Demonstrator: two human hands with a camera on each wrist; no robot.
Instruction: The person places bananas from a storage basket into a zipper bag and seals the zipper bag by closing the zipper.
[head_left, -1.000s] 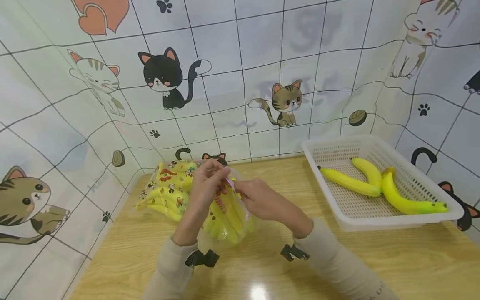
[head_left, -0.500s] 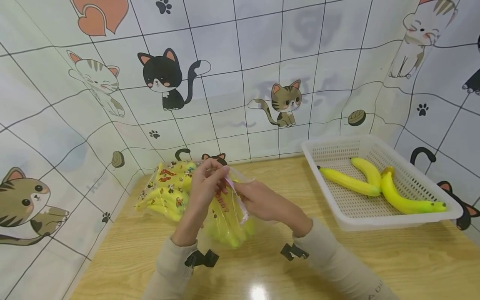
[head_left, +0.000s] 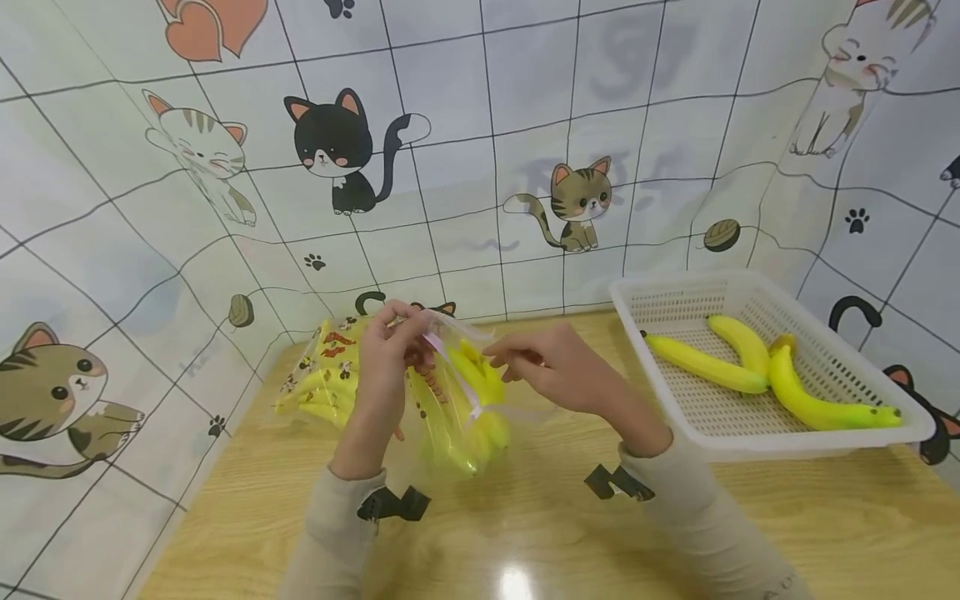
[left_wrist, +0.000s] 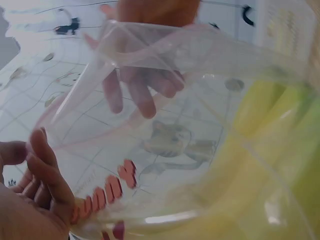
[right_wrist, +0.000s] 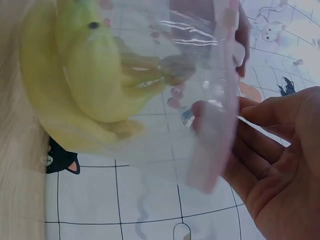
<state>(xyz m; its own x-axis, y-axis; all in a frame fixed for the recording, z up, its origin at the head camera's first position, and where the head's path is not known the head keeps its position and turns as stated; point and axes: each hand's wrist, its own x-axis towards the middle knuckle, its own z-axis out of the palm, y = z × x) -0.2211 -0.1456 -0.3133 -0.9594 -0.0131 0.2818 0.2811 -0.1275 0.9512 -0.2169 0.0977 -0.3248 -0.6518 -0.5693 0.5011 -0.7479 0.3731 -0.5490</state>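
Note:
A clear zip bag [head_left: 442,417] with a pink-edged mouth and printed pictures holds several yellow bananas [right_wrist: 95,70]. My left hand [head_left: 386,358] pinches one side of its mouth, thumb against the fingers. On the opposite side my right hand [head_left: 562,362] has the edge between thumb and index finger; its other fingers are loosely bent. Through the plastic in the left wrist view, the right hand's fingertips [left_wrist: 142,97] show. The mouth gapes between the two hands.
Behind the left hand lies another printed clear bag [head_left: 318,392] of bananas. A white perforated basket [head_left: 652,400] with 3 bananas [head_left: 705,362] stands at the right. The wooden table [head_left: 540,517] meets a cat-print backdrop [head_left: 465,192] at the back and sides.
My right hand has moved right and up from the left hand, drawing its side of the mouth outward. The bag's opening is wider. My left hand has shifted slightly left and up.

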